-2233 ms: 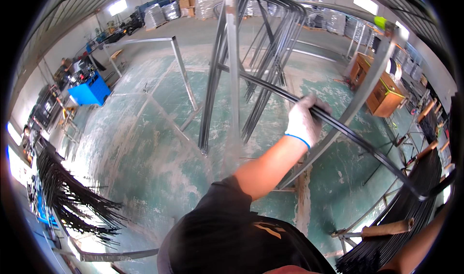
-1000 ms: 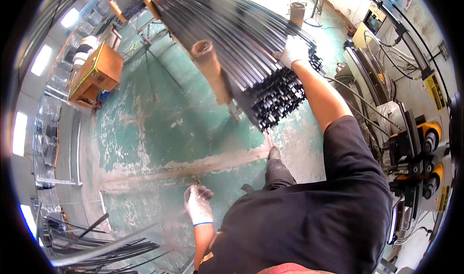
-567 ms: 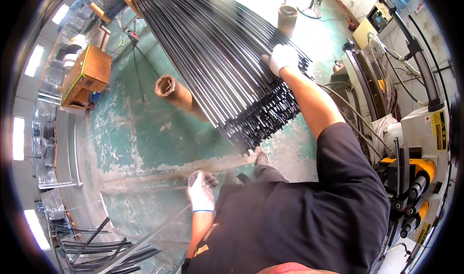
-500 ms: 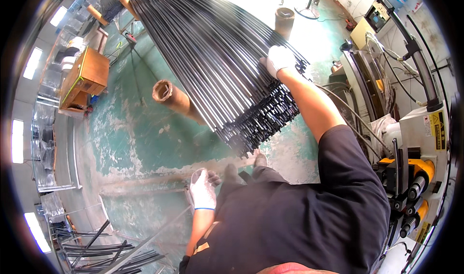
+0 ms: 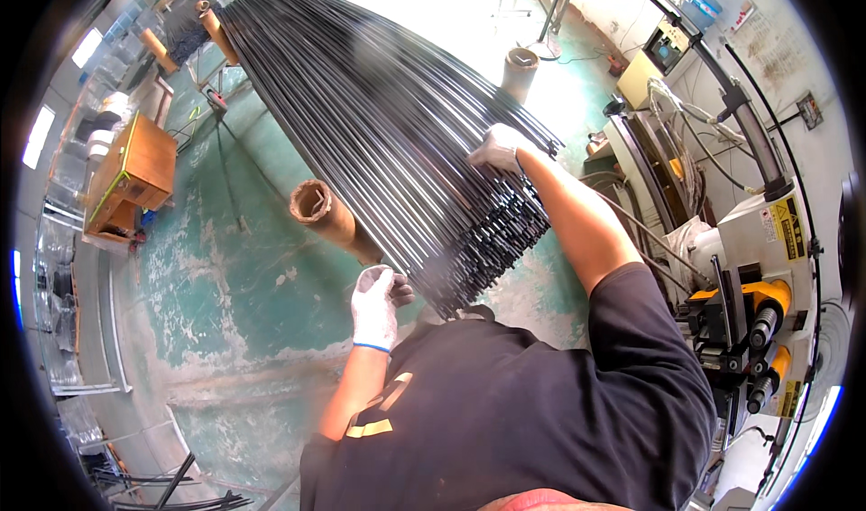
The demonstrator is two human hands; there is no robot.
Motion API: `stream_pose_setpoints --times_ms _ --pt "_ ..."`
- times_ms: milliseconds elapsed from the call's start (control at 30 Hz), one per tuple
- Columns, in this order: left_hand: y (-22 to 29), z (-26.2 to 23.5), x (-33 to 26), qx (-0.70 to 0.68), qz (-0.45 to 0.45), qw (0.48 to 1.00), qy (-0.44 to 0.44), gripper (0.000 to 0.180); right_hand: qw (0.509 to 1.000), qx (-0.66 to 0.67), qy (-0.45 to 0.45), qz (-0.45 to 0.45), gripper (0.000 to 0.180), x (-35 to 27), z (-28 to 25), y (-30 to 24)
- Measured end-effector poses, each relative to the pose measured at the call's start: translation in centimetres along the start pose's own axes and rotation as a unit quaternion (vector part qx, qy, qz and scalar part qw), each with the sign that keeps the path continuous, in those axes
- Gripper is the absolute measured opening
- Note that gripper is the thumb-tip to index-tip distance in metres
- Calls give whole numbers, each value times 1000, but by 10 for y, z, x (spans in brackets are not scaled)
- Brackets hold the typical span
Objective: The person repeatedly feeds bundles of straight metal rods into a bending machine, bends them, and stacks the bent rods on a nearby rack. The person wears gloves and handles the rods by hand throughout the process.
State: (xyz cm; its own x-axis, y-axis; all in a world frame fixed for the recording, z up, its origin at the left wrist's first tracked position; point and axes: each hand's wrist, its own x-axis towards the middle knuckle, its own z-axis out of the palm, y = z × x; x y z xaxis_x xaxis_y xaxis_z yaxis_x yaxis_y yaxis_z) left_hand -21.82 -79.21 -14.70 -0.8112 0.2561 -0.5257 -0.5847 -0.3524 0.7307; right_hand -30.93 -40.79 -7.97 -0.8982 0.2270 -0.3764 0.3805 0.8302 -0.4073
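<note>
A wide bundle of long black rods (image 5: 361, 123) lies slanted across cardboard tube supports (image 5: 323, 211), with its cut ends toward me. My right hand (image 5: 499, 150), in a white glove, rests on top of the bundle near its right edge, fingers curled over the rods. My left hand (image 5: 374, 303), also gloved, is raised to the lower left corner of the rod ends. Its fingers are bent against them, and whether they grip a rod is unclear.
A grey machine with yellow rollers (image 5: 767, 317) stands close on my right. Another cardboard tube (image 5: 520, 67) stands upright beyond the bundle. An orange wooden box (image 5: 135, 173) sits on the green floor at left. More black rods (image 5: 180, 497) lie at lower left.
My left hand has risen from beside my hip to the near end of the bundle. My right hand stays on top of the rods. The view has shifted slightly closer.
</note>
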Motion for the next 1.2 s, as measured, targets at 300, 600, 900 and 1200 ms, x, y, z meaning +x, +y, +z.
stream_pose_setpoints --times_ms 300,600,900,1200 --pt "-1 22 69 96 7 988 -122 17 987 130 15 92 57 -95 48 -38" --pt "13 113 177 -74 -157 959 -223 31 955 13 32 294 52 -405 163 -7" --pt "-35 154 163 -37 -142 938 -315 13 851 -108 310 409 21 -461 220 4" --pt "-17 255 69 -118 -201 911 -340 13 772 -106 403 479 10 -659 272 199"
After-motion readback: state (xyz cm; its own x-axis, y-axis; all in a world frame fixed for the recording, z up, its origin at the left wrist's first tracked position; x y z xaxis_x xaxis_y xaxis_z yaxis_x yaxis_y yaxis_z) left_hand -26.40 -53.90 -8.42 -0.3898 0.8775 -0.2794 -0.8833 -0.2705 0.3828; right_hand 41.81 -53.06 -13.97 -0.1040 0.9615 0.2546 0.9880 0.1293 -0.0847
